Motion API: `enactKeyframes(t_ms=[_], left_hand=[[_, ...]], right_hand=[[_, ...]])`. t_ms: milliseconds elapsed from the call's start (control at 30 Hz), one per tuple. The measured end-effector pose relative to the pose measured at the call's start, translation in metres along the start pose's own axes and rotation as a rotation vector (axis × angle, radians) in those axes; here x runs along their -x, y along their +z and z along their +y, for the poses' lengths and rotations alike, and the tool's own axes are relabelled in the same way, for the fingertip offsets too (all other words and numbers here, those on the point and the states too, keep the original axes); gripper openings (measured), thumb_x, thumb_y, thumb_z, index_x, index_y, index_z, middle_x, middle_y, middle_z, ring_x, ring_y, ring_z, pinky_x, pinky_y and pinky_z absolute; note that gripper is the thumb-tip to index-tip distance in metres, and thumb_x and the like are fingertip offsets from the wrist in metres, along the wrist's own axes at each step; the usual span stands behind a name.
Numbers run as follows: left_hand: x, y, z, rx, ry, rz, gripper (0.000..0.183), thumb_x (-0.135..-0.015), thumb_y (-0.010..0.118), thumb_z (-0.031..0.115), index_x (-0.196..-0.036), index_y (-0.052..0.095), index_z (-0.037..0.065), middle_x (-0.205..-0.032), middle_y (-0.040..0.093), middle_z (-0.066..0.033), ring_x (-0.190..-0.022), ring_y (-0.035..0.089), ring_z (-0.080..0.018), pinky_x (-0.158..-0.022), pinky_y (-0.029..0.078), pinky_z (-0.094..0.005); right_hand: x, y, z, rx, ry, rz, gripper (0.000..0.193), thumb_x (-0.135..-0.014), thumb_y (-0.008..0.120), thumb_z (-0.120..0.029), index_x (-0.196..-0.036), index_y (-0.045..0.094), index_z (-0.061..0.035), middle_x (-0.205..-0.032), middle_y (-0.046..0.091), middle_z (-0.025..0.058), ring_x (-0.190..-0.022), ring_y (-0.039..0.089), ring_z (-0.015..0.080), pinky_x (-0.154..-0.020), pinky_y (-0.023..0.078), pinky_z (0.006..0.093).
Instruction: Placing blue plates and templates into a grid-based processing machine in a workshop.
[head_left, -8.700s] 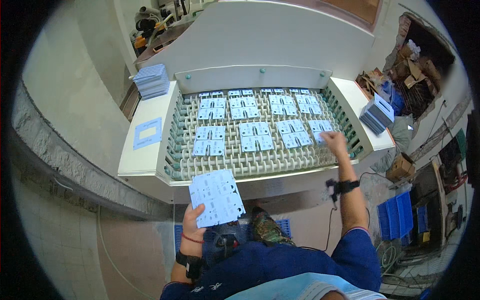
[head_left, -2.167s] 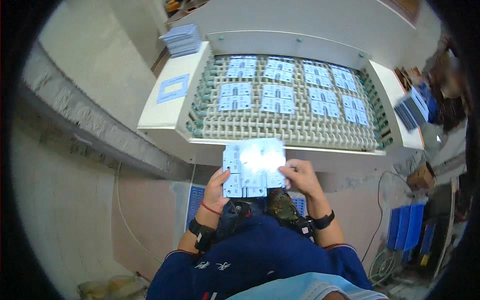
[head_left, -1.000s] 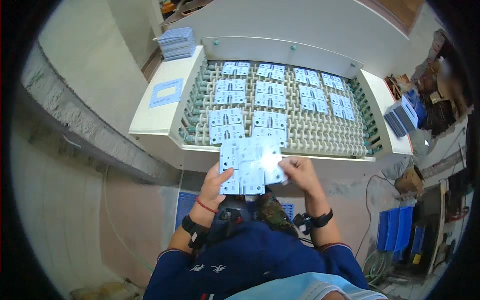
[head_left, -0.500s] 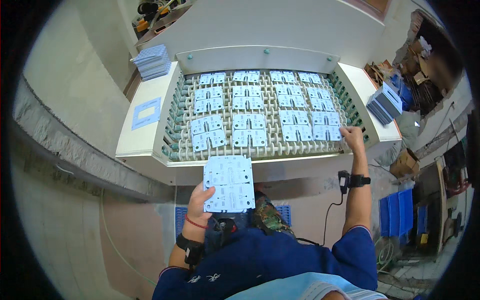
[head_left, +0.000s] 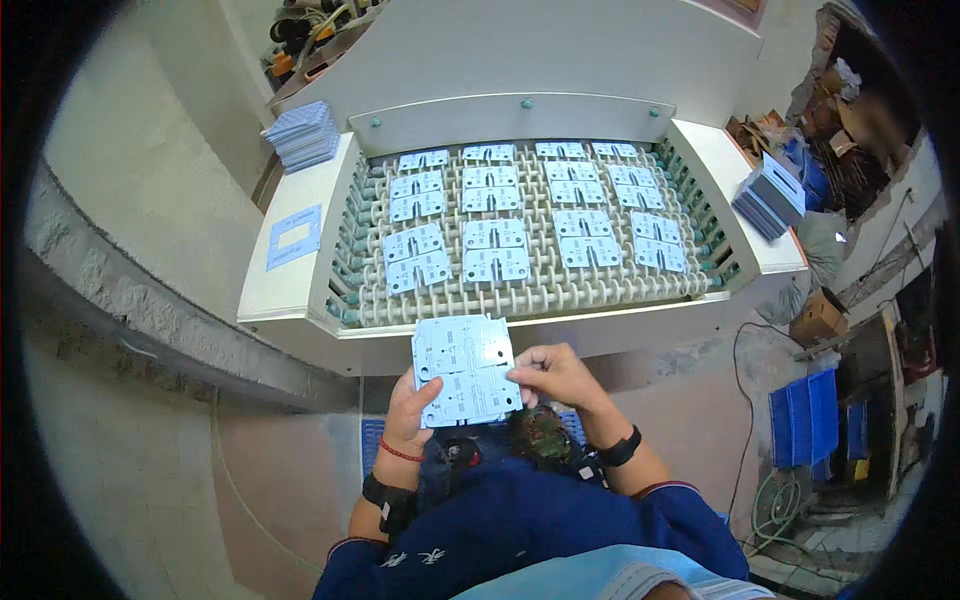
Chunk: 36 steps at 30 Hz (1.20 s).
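Stack of light-blue panels (head_left: 462,370) sits between the person's two hands in the head view, in front of the machine's near edge and above the lap. How many panels it holds is hard to make out, since the top one covers most of those below.

The left hand (head_left: 408,412) is clamped on the stack's left edge, thumb flat across the top face and pointing up to the right; its other fingers are hidden underneath. The right hand (head_left: 558,378) is at the right edge, knuckles up, fingers curled and thumb tip touching the rim. Its fingertips are partly concealed, so I cannot tell whether they pinch a panel. Both forearms rise from below with the elbows bent, and the wrists carry black straps.

Beyond, panels in rows (head_left: 495,265) lie on the roller conveyor (head_left: 545,298); the farthest row is partly hidden by the white cover (head_left: 590,107). A face mask (head_left: 600,575) is cut off by the lower border, and the dark recess (head_left: 880,130) at upper right is blurred.
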<state>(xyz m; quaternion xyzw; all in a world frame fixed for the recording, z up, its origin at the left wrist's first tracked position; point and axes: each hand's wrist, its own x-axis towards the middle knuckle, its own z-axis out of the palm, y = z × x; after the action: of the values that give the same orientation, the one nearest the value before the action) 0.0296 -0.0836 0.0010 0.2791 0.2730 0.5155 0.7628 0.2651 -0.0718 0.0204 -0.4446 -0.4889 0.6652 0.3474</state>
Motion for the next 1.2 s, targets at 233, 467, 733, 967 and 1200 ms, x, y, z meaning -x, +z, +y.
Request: enactKeyframes(t_ms=[233, 467, 733, 967, 1200], left_hand=[[0.012, -0.010, 0.002, 0.012, -0.012, 0.068, 0.048, -0.081, 0.058, 0.008, -0.123, 0.039, -0.006, -0.115, 0.054, -0.0144, -0.103, 0.055, -0.0222, -0.089, 0.044, -0.0339], [0.014, -0.013, 0.001, 0.009, -0.012, 0.090, 0.046, -0.082, 0.057, 0.008, -0.122, 0.040, -0.007, -0.115, 0.054, -0.0145, -0.103, 0.055, -0.0226, -0.089, 0.043, -0.0338], [0.011, -0.017, -0.005, 0.027, -0.016, 0.067, 0.047, -0.082, 0.057, 0.008, -0.122, 0.039, -0.007, -0.116, 0.053, -0.0150, -0.105, 0.054, -0.0234, -0.090, 0.043, -0.0349], [0.020, -0.038, -0.003, 0.258, 0.021, -0.024, 0.055, -0.081, 0.056, 0.016, -0.126, 0.034, -0.008, -0.117, 0.052, -0.0168, -0.106, 0.053, -0.0244, -0.091, 0.043, -0.0354], [0.047, -0.051, 0.023, 0.322, 0.104, -0.171, 0.067, -0.074, 0.059, 0.013, -0.128, 0.028, -0.010, -0.123, 0.047, -0.0211, -0.112, 0.049, -0.0304, -0.095, 0.039, -0.0392]], right_hand=[[-0.003, 0.018, 0.001, -0.005, 0.035, -0.008, 0.020, -0.084, 0.062, -0.016, -0.079, 0.061, 0.0034, -0.058, 0.059, 0.0054, -0.047, 0.055, 0.0094, -0.043, 0.043, 0.0213], [0.005, 0.024, -0.002, 0.017, 0.042, 0.042, 0.022, -0.083, 0.063, -0.019, -0.078, 0.061, 0.0031, -0.056, 0.059, 0.0052, -0.046, 0.055, 0.0092, -0.042, 0.043, 0.0211], [0.010, 0.026, -0.008, 0.098, 0.118, 0.081, 0.020, -0.081, 0.064, -0.017, -0.078, 0.061, 0.0027, -0.055, 0.059, 0.0049, -0.045, 0.056, 0.0097, -0.041, 0.043, 0.0204], [0.006, -0.010, 0.003, -0.046, -0.143, 0.268, 0.016, -0.083, 0.060, -0.012, -0.079, 0.060, 0.0036, -0.058, 0.058, 0.0064, -0.045, 0.054, 0.0112, -0.041, 0.044, 0.0222], [-0.030, -0.036, -0.015, 0.017, -0.174, 0.401, 0.018, -0.084, 0.059, -0.013, -0.077, 0.059, 0.0038, -0.056, 0.057, 0.0075, -0.045, 0.054, 0.0123, -0.042, 0.044, 0.0233]])
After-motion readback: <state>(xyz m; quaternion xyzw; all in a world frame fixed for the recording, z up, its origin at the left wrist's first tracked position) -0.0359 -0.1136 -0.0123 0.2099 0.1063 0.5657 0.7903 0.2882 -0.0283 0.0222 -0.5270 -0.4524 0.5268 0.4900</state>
